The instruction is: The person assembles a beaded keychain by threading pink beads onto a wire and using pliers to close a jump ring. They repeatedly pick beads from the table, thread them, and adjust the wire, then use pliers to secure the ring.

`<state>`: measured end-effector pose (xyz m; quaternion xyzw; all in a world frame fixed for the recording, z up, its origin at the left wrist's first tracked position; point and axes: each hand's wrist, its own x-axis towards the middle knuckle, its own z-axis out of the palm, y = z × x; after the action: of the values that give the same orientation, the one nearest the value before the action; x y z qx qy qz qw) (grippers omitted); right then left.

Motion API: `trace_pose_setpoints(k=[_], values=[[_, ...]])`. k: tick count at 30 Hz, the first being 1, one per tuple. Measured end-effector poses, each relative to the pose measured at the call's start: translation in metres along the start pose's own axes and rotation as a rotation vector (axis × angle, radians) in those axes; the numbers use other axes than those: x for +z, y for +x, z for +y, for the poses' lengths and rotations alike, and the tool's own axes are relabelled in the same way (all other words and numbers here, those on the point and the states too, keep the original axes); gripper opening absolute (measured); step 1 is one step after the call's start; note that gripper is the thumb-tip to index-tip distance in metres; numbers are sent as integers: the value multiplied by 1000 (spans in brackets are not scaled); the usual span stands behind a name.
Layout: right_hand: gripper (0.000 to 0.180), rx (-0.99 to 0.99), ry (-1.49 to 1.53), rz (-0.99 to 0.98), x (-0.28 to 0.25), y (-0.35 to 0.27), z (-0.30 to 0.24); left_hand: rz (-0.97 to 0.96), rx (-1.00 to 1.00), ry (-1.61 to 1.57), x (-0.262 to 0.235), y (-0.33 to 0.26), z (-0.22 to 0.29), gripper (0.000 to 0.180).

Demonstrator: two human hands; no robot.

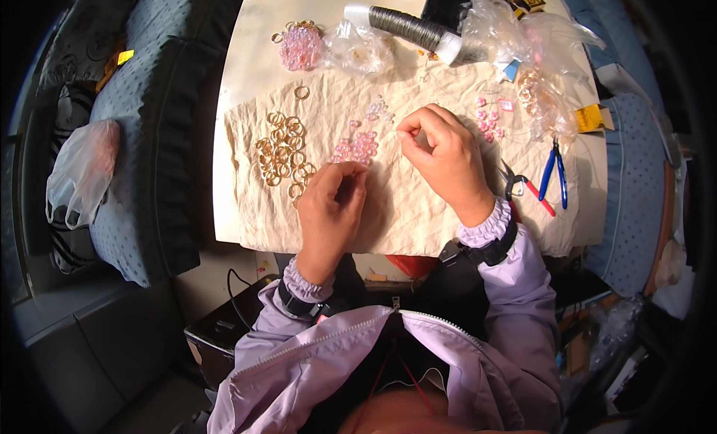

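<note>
Head view: from here, left hand (pixel 328 206) sits at the near edge of the pink beads (pixel 357 146), fingertips bunched narrow; can't tell what's in them. Right hand (pixel 444 154) is right of the beads, thumb and forefinger nearly together; grip contents too small to tell. Gold rings (pixel 284 154) crowd the left side. Red-handled pliers (pixel 514 181) and blue-handled pliers (pixel 553 172) lie beyond the right wrist. Wrapped spool (pixel 409 29) and clear bags (pixel 493 31) clutter the far edge.
</note>
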<state>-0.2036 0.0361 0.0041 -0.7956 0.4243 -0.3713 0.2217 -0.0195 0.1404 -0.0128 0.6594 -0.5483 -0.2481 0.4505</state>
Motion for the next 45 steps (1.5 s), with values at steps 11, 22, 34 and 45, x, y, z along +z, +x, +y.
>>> trace_pose_setpoints(k=[11,22,34,45], values=[[10,124,-35,35,0,-1,7,-158,215,255,-38,59,22,15],[11,121,-50,65,3,2,8,-149,259,163,-2,88,0,15],[10,144,-63,33,3,3,6,-206,245,162,5,86,-5,12],[7,167,25,-8,4,2,5,-205,178,42,12,84,-4,13]])
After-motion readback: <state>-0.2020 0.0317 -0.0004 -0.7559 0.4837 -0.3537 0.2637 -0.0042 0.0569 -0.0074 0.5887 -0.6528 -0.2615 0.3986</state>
